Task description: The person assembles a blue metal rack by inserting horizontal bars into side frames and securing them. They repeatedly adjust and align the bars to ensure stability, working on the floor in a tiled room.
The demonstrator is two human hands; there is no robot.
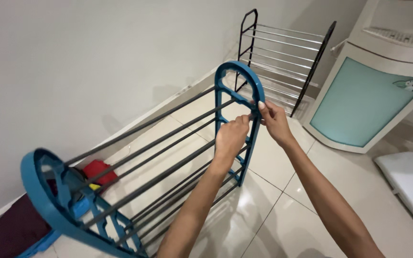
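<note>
The left hand (230,136) is curled shut on the far end frame of a blue shoe rack (144,165), fingers wrapped over the frame's edge where a dark rail (168,173) meets it. The right hand (274,122) pinches the same frame just beside it, fingertips (262,106) pressed on the plastic at the rail's end. Both forearms reach out from the lower edge of the head view, nearly straight, converging on that one spot, the hands almost touching.

The rack stands on the tiled floor (283,224) close to a white wall (96,57). Its long axis runs from the near end frame (48,200) at lower left away to the arched far end frame (237,76) at the centre, the grey rails lying parallel along that line. Under the near end lie a red item (99,171) and a dark maroon cloth (10,229); what they are I cannot tell.

Beyond stands a black rack (283,59) with pale rails, well apart from the blue one. To its right is a white cabinet (364,102) with a turquoise panel, and a white flat object (412,184) lies on the floor at far right.
</note>
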